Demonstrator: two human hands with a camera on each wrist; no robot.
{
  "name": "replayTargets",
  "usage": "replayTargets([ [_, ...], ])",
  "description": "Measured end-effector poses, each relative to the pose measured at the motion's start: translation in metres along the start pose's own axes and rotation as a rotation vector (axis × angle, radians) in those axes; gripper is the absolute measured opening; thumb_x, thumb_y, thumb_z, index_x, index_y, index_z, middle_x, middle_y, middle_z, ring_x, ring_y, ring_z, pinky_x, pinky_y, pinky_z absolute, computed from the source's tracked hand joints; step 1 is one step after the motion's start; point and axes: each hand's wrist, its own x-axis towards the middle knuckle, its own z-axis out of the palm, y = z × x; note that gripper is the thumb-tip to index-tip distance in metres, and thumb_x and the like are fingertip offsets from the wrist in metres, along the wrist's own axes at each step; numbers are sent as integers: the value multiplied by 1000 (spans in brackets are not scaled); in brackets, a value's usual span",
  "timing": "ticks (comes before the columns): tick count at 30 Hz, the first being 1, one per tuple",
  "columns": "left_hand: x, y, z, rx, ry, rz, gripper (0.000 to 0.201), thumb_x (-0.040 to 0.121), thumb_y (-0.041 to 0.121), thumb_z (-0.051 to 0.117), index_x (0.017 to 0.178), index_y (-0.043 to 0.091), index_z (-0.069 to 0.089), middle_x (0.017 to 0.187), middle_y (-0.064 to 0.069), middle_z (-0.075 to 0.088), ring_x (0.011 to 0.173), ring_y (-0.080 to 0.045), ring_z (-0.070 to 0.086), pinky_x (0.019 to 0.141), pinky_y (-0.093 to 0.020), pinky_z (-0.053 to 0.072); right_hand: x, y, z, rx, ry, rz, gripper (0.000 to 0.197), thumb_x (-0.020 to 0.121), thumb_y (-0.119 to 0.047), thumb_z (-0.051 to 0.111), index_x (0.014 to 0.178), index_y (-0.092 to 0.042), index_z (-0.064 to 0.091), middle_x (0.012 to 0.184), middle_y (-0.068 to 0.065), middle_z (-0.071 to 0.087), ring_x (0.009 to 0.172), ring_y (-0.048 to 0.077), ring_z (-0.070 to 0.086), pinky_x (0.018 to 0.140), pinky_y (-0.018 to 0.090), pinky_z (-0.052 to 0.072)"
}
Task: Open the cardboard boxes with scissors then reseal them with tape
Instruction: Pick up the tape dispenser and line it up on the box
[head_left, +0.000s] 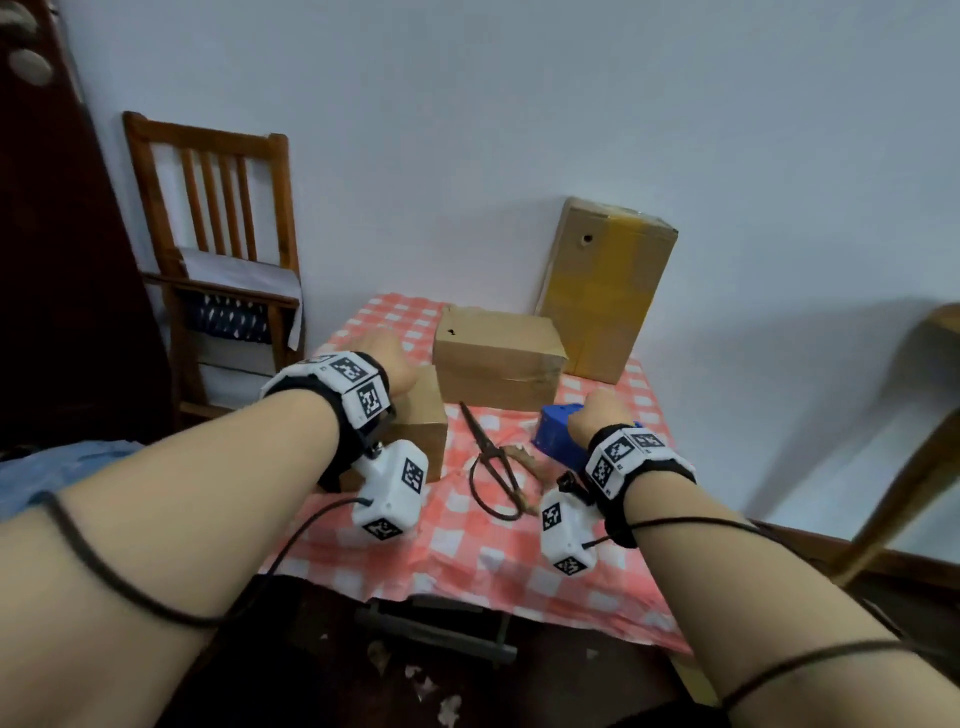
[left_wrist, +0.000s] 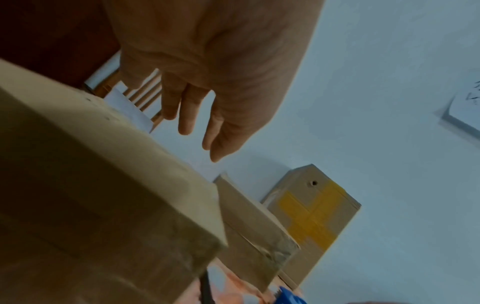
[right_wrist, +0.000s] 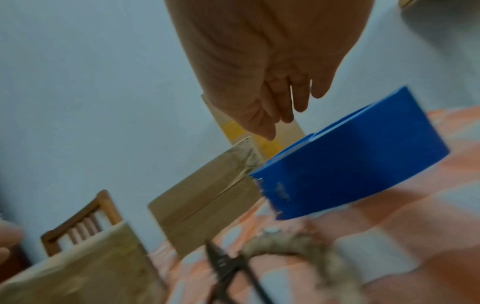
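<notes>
Three cardboard boxes stand on a red checked tablecloth (head_left: 467, 551). The small near box (head_left: 421, 421) lies under my left hand (head_left: 387, 358), whose straight fingers (left_wrist: 187, 115) hover above its top (left_wrist: 91, 164) without touching. A mid-sized box (head_left: 496, 358) sits behind it, and a tall box with yellow tape (head_left: 605, 286) leans on the wall. Black scissors (head_left: 491, 462) lie between my hands. My right hand (head_left: 597, 415), with relaxed fingers (right_wrist: 285, 105), hangs just above the blue tape dispenser (head_left: 558, 434), holding nothing.
A wooden chair (head_left: 218, 249) stands left of the table by the wall. A brownish scrap (head_left: 519, 457) lies beside the scissors. Another wooden piece of furniture (head_left: 930, 415) is at the right edge. The table's front edge is near my forearms.
</notes>
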Motion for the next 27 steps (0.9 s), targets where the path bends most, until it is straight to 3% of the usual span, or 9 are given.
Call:
replayTargets([
  [3,5,25,13,-68,-27,30,14,89,6,52,89,3,66,85,-14,62,80,-27,57,59,-28,40,11,25,4,-163,-99,29,20,94,-13,47,109,-3,56,106,13,62,103,32,59,85,35,46],
  [6,10,43,27,-139,-26,52,12,90,6,53,89,10,64,93,-6,60,84,-23,55,73,-29,45,24,40,21,-198,-157,48,15,92,-19,51,83,-8,53,78,8,55,89,29,55,98,42,41],
  [11,12,54,37,-247,28,46,24,91,4,51,102,17,68,108,-8,64,100,-26,59,87,-29,45,24,50,17,-200,-103,-24,27,94,-21,52,70,-11,42,73,6,49,81,27,53,71,32,42],
  [14,11,54,34,-378,65,25,26,93,6,50,108,13,70,120,-5,65,115,-25,58,94,-29,44,12,52,4,-16,-13,-90,12,88,-20,52,85,-9,52,79,7,53,80,29,56,67,30,42],
  [17,15,56,33,-560,34,-22,20,93,9,46,91,5,65,94,-12,69,89,-30,66,65,-30,48,-2,51,-11,287,79,-74,26,87,-30,49,72,-10,49,65,6,47,66,26,47,55,30,32],
  [19,12,61,33,-729,-64,-108,19,96,11,41,93,0,55,79,-12,64,64,-24,59,43,-20,37,-10,47,-19,495,139,-85,34,90,-35,44,66,-12,44,63,4,45,60,23,41,54,29,30],
  [21,3,65,33,-834,-201,-191,27,99,21,36,90,0,49,73,-11,55,55,-18,47,39,-16,29,-20,39,-25,601,176,-101,34,94,-30,39,65,-14,41,63,2,45,57,18,40,52,24,31],
  [24,-6,66,32,-894,-382,-266,59,98,54,30,80,0,46,79,-16,56,65,-23,53,54,-24,41,-33,23,-32,720,173,-122,34,94,-24,41,62,-16,42,66,6,47,68,26,43,59,31,32],
  [27,-7,58,27,-887,-503,-267,90,85,80,21,82,-5,52,102,-25,64,99,-34,62,91,-40,48,-43,10,-37,684,140,-145,34,96,-25,40,63,-16,44,76,13,51,75,28,46,62,33,33],
])
